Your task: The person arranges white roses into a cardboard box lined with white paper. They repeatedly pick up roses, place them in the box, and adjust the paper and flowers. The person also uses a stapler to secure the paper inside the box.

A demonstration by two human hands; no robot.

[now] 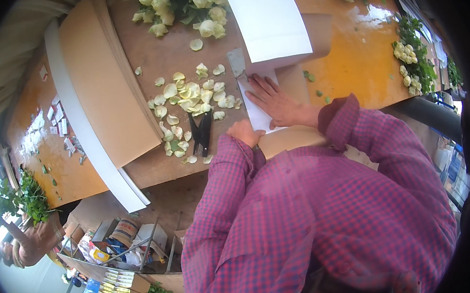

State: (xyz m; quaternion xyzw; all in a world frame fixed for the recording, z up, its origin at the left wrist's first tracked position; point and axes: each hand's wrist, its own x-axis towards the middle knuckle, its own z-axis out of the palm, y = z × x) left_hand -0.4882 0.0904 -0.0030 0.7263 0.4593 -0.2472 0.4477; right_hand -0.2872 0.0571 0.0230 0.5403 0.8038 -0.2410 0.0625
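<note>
The right hand lies right of the frame's centre, palm down, its fingers spread apart and stretched toward the upper left. They press flat on a strip of white paper and grasp nothing; the thumb reaches down toward the paper's lower edge. The left hand is at the centre of the frame, just beside the lower left corner of the paper. Its fingers are bent inward and close together, and I cannot tell whether they pinch the paper's edge or only rest against it.

The white paper sits near the centre of the frame, over brown cardboard on the table. A small metal plate stands at its upper left end, and a large white sheet extends from there to the top edge of the frame.

Left of the hands, a black tool lies among scattered pale petals, near the left hand but apart from it. Cream roses lie at the upper centre. A tall stack of brown sheets fills the upper left, with a long white strip along its left side.
</note>
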